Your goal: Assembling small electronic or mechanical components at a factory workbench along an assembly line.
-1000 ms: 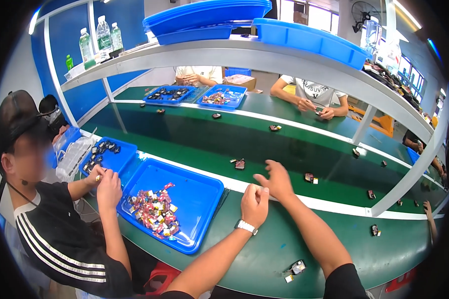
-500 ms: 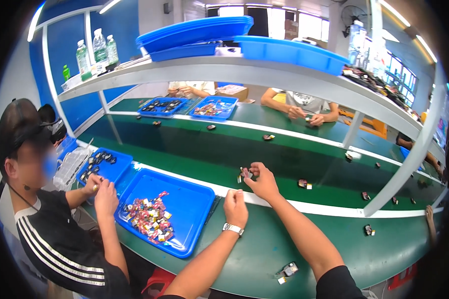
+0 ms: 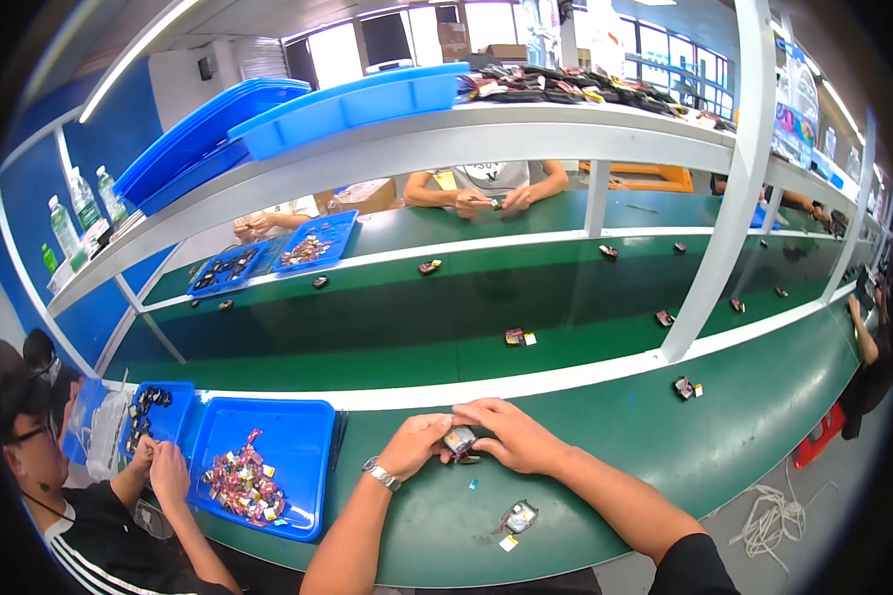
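Both my hands are together over the green bench, around a small dark part with a silvery face (image 3: 459, 441). My left hand (image 3: 413, 448), with a metal watch at its wrist, holds the part from the left, fingers closed. My right hand (image 3: 514, 436) curves over its far side, thumb against its right edge. The fingertips partly hide the part, so its exact kind is unclear. Nearer me on the bench lies a similar dark part with a clear face (image 3: 519, 516) and a yellow-white tab. A tiny blue scrap (image 3: 473, 485) lies between them.
A blue tray (image 3: 313, 476) with a heap of small reddish parts stands left. Beside it, a co-worker's hands (image 3: 159, 461) work near another blue tray (image 3: 181, 395). A white rail (image 3: 377, 398) separates the bench from a green belt (image 3: 407, 347) carrying scattered parts. A shelf post (image 3: 714, 208) rises right.
My right hand has come back from over the belt with something small and met my left hand over the bench. The view has swung right; the hands now surround the dark part.
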Available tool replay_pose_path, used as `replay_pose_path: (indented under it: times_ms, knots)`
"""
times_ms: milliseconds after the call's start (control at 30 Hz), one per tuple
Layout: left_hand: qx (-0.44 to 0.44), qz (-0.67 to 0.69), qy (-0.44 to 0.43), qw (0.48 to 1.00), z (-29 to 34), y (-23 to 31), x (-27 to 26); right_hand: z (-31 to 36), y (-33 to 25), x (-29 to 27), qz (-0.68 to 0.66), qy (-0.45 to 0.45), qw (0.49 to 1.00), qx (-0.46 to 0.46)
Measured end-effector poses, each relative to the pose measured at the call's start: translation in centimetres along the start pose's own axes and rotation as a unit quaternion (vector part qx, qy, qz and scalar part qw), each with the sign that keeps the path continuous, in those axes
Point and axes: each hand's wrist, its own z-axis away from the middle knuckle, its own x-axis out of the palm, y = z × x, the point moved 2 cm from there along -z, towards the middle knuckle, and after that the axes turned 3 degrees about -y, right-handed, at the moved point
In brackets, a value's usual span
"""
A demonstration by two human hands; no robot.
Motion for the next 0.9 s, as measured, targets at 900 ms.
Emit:
replay_pose_path:
  times_ms: [900]
  knots:
    - [0.012, 0.006, 0.087, 0.996, -0.2, -0.1, 1.6, -0.5, 1.1, 0.4, 0.123, 0.082, 0.984, -0.103]
